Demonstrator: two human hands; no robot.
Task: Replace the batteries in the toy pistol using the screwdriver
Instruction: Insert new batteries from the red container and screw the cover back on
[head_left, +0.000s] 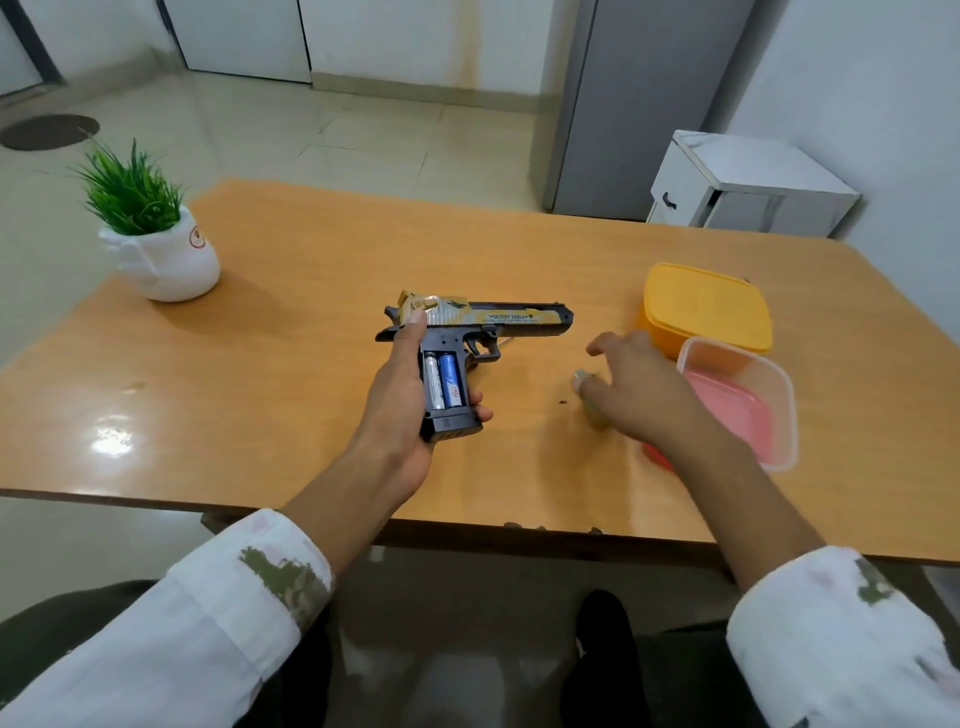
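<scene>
A green plant in a white pot (161, 260) sits at the far left of the brown bench (311, 249). In the middle, the left hand (400, 400) holds the toy pistol (483, 317), with its fingers (480, 413) wrapped tight round the grip. The grip is open and two batteries (444, 382) show inside. The right hand (639, 395) is low over the bench. It is blurry, so I cannot tell if its fingers are apart or holding something. Just right of it are a yellow box (706, 306) and a clear tub (737, 400) with a pink bottom.
</scene>
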